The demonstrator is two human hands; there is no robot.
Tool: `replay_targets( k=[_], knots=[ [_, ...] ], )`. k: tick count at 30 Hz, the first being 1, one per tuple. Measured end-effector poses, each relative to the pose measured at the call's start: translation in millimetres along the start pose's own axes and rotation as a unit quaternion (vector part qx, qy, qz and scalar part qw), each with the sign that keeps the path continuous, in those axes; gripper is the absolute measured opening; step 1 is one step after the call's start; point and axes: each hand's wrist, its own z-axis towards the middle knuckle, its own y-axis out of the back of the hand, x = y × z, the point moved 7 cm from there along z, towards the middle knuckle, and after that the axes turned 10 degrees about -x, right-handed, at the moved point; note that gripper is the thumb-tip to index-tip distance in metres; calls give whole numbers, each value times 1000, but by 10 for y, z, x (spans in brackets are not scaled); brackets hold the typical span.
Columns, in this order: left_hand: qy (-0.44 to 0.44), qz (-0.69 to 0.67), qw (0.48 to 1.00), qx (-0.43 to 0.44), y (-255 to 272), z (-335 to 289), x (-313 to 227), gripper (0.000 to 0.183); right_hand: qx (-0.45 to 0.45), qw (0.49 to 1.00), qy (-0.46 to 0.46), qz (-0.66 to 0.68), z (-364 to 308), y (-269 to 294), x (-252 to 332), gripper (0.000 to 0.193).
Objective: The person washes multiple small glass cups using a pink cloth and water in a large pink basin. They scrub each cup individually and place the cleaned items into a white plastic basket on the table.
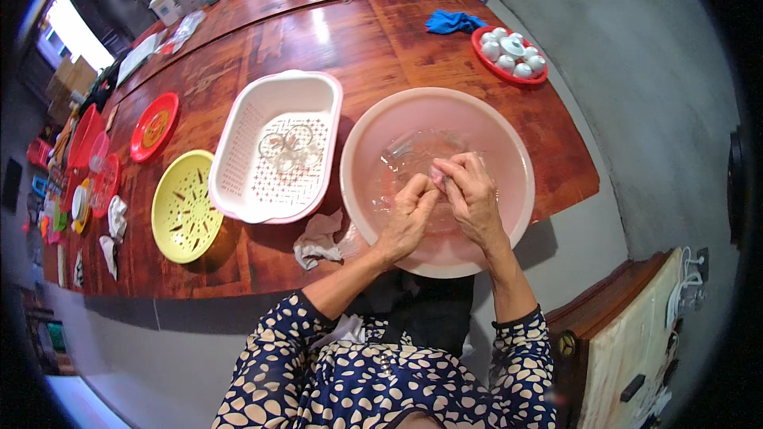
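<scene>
Over a large pale pink basin (362, 214) of water, my two hands meet close together. My left hand (409, 218) is closed, its thumb and fingers pinched. Beside it my right hand (473, 199) is also closed, fingers bent inward. Between the fingertips shows a small pinkish thing (437, 176), mostly hidden, too small to name. Clear, glinting shapes (421, 147) lie in the water at the far side. To the left is a white plastic draining basket (238, 143) with several transparent round pieces (290, 147) on its bottom.
A crumpled whitish cloth (319, 240) lies between basket and basin. Further left are a yellow colander (187, 210) and a red plate (155, 127). At the far right stand a red tray of white cups (509, 56) and a blue cloth (453, 22). The wooden table (381, 48) ends beside a grey wall.
</scene>
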Motion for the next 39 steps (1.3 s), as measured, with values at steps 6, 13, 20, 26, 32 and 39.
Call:
replay_targets(
  k=[6, 13, 20, 26, 32, 39],
  knots=[
    [-9, -28, 995, 90, -80, -33, -81, 11, 137, 948, -227, 176, 34, -56, -604, 20],
    [106, -256, 958, 73, 0, 109, 65, 10, 31, 855, -348, 382, -297, -16, -607, 30],
    [111, -300, 947, -33, -22, 122, 194, 11, -97, 909, -289, 286, -472, 58, -351, 39],
    [223, -281, 930, -79, -210, 71, 4, 63, -159, 978, -121, 60, -431, 27, 12, 43],
    [222, -247, 933, -141, 116, 126, 205, 64, 22, 967, -228, 110, -564, -105, -307, 15],
    [233, -332, 906, -121, 235, 209, 334, 32, 296, 942, -42, -152, -788, -533, -495, 16]
  ],
)
